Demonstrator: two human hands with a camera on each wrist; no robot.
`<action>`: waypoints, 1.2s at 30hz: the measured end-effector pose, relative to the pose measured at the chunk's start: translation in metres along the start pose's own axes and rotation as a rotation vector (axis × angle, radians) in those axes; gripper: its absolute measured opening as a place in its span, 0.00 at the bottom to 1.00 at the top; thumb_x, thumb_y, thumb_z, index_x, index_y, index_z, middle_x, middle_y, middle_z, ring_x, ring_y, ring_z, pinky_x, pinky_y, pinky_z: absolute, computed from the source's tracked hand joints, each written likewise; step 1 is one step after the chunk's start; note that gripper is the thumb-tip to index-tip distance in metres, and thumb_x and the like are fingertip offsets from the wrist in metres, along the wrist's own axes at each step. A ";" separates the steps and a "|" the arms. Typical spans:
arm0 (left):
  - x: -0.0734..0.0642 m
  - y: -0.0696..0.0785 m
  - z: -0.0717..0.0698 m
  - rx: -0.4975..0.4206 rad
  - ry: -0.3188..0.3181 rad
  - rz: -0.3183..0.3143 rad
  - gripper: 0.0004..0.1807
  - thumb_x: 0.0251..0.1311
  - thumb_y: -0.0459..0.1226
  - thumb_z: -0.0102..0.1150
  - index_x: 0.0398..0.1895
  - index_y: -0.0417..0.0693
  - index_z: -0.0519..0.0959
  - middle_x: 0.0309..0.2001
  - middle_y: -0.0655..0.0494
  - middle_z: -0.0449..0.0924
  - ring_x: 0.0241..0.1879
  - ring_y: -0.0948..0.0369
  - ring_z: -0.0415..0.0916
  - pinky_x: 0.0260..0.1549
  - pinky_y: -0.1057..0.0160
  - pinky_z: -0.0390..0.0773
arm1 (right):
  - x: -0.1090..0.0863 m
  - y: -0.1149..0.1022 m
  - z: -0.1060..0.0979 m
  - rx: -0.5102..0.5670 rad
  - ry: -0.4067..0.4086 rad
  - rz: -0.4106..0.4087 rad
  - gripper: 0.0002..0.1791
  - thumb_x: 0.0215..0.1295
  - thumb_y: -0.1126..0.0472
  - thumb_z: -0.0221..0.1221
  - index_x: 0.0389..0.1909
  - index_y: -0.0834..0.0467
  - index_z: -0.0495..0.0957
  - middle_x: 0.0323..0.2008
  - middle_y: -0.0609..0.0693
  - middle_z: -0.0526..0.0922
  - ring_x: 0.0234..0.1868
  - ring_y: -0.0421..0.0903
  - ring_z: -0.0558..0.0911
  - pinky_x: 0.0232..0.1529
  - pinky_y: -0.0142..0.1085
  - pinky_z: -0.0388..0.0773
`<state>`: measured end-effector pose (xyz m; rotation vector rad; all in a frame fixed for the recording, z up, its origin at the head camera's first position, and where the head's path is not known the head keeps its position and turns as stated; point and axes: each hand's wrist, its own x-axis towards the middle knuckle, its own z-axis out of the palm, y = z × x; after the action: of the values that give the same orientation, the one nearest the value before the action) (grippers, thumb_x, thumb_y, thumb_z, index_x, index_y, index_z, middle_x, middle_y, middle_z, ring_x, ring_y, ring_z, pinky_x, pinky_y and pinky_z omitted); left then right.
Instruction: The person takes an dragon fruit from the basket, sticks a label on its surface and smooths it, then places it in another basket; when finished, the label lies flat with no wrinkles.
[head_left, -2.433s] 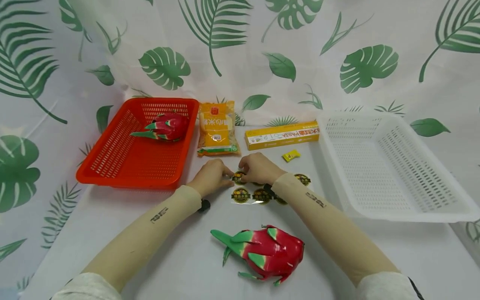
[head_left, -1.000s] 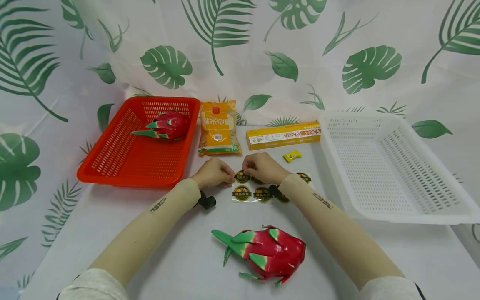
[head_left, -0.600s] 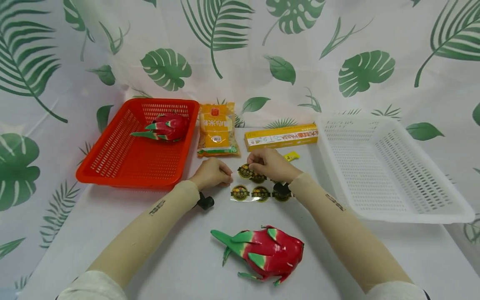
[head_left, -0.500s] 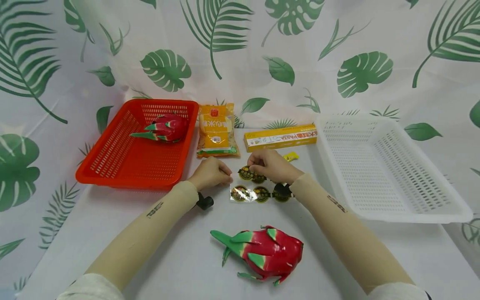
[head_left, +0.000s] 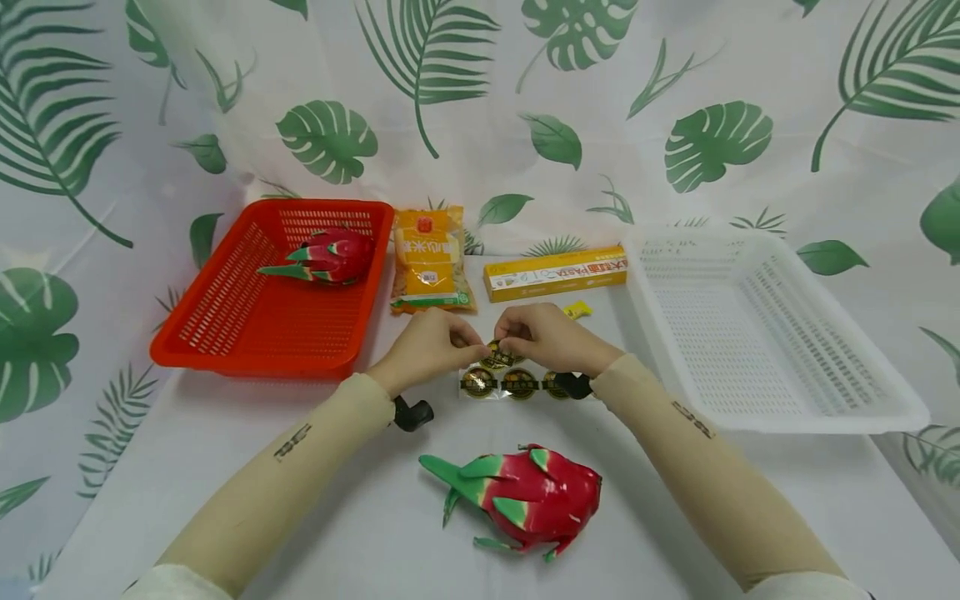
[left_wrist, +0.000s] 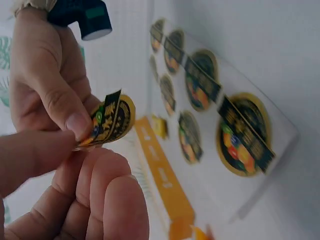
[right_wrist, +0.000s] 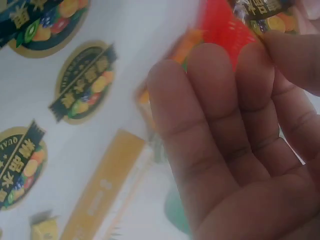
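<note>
fingers (left_wrist: 62,106) pinch glossy, rounded sticker (left_wrist: 119,121)

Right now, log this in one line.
left hand: pinches loose sticker; right hand: pinches same sticker; sticker sheet: on table; front dragon fruit: untouched

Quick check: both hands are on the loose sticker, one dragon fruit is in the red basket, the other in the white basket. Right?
Not quite: the head view shows the other dragon fruit lying on the table, not in the white basket. The rest holds: the left hand and right hand are on the loose sticker, and one dragon fruit is in the red basket.
</note>
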<state>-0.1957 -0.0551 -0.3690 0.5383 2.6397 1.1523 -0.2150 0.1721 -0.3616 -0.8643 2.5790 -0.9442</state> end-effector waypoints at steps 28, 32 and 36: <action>-0.088 0.065 0.045 0.009 0.001 0.282 0.05 0.62 0.42 0.72 0.29 0.58 0.86 0.37 0.66 0.81 0.41 0.64 0.75 0.43 0.63 0.79 | -0.153 -0.022 0.030 0.196 0.302 -0.058 0.09 0.67 0.65 0.68 0.31 0.46 0.86 0.23 0.41 0.80 0.26 0.36 0.75 0.28 0.31 0.73; -0.102 0.075 0.053 0.139 -0.044 0.309 0.07 0.62 0.44 0.72 0.26 0.58 0.86 0.37 0.65 0.76 0.44 0.64 0.72 0.39 0.67 0.75 | -0.173 -0.025 0.042 0.196 0.328 -0.073 0.11 0.66 0.65 0.69 0.31 0.44 0.85 0.21 0.38 0.78 0.24 0.34 0.72 0.26 0.30 0.71; -0.107 0.079 0.060 0.229 -0.045 0.346 0.10 0.60 0.45 0.73 0.22 0.59 0.85 0.34 0.66 0.73 0.39 0.65 0.68 0.33 0.70 0.69 | -0.184 -0.025 0.051 0.185 0.355 -0.100 0.12 0.63 0.66 0.71 0.31 0.43 0.85 0.22 0.37 0.79 0.24 0.33 0.71 0.25 0.30 0.71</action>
<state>-0.0587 -0.0104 -0.3460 1.0861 2.7261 0.9065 -0.0367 0.2439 -0.3764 -0.8454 2.6921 -1.4570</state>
